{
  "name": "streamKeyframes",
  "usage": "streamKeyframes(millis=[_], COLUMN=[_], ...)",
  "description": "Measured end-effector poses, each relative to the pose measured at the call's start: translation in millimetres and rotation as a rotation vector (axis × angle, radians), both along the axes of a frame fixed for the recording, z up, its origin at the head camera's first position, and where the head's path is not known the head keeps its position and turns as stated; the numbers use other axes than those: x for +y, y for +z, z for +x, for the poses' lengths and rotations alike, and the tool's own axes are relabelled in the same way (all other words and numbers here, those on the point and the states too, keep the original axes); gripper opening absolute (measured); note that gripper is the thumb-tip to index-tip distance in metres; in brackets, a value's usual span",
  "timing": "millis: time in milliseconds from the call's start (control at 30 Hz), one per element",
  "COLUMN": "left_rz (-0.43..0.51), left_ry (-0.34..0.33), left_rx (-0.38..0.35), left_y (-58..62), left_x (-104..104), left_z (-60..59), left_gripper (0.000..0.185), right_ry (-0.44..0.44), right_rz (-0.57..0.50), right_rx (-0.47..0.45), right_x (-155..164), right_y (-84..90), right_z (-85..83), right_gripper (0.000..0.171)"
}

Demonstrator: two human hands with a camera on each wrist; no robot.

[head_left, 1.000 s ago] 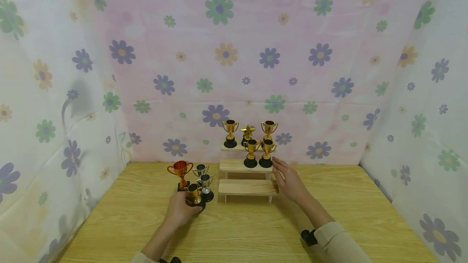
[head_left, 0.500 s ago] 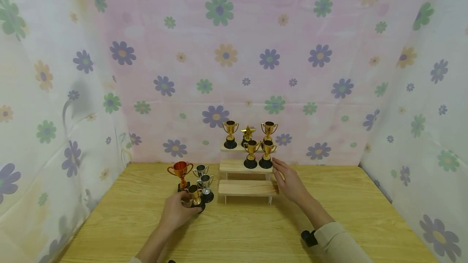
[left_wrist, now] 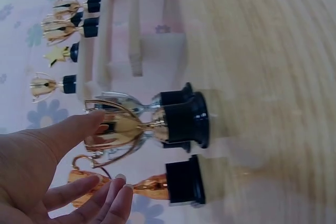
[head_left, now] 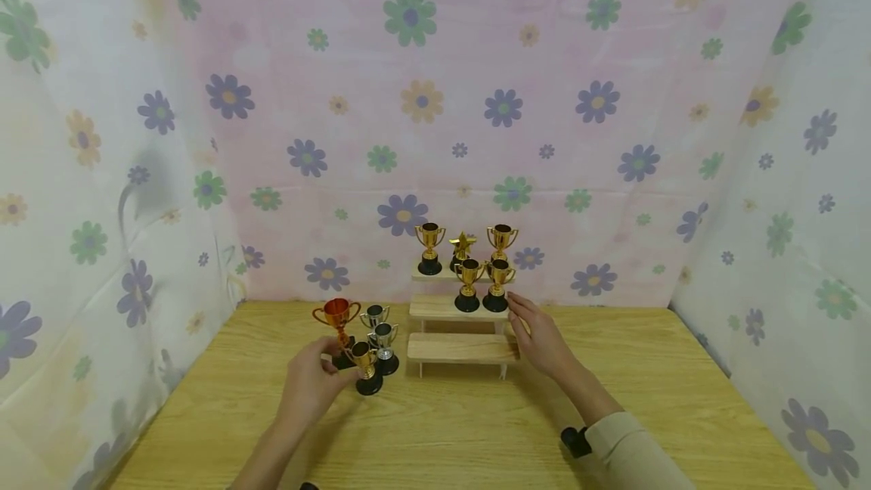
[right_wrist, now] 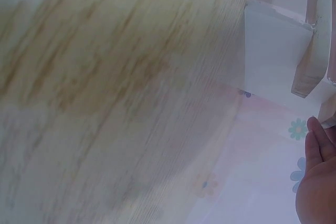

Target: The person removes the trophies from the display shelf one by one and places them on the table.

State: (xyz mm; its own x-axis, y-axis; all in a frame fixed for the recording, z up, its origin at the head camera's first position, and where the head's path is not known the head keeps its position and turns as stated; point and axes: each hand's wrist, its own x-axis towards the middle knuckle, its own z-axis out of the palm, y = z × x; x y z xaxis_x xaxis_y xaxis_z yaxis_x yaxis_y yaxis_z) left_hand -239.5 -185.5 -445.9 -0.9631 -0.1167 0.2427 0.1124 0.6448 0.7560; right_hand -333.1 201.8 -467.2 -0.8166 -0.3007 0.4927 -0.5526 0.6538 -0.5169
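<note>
My left hand [head_left: 309, 380] is at the left cluster of trophy cups, its thumb at the side of a small gold trophy cup [head_left: 366, 360] that stands upright on a black base. In the left wrist view its fingers [left_wrist: 113, 200] are loosely bent in front of a copper-coloured trophy cup [left_wrist: 155, 188], not wrapped round it. Two silver trophy cups [head_left: 385, 339] stand just behind the gold one. My right hand [head_left: 544, 342], fingers extended, touches the right end of the middle step of a wooden three-step stand [head_left: 435, 307].
Two gold cups [head_left: 429, 244] and a gold star trophy [head_left: 463, 246] stand on the top step. Two more gold cups [head_left: 468, 286] are on the right of the middle step. The lowest step [head_left: 463, 348] is bare wood. A floral cloth [head_left: 435, 59] surrounds the table [head_left: 435, 437].
My left hand has drawn back left and up from the gold cup's base, baring that base, and its fingers have spread towards the copper-coloured cup. The right hand has stayed in place.
</note>
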Motion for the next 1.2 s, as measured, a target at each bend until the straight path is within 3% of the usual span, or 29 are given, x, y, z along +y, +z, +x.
streamKeyframes(millis=[567,867,1200], left_rz=[-0.004,0.029,-0.009], left_ry=[-0.042,-0.121,-0.156], left_rx=[0.091,0.140,0.210], left_y=[35.1,39.4,43.5], left_x=[21,41,63], left_z=[9.0,4.6,-7.7], left_gripper=[0.059,0.053,0.050], right_ry=[0.003,0.006,0.003], right_rz=[-0.010,-0.015,-0.005], right_rx=[0.032,0.020,-0.009], right_x=[-1,0,1], right_y=[-2.4,-3.6,-4.2], right_z=[-0.1,-0.6,-1.9], right_gripper=[0.040,0.040,0.041])
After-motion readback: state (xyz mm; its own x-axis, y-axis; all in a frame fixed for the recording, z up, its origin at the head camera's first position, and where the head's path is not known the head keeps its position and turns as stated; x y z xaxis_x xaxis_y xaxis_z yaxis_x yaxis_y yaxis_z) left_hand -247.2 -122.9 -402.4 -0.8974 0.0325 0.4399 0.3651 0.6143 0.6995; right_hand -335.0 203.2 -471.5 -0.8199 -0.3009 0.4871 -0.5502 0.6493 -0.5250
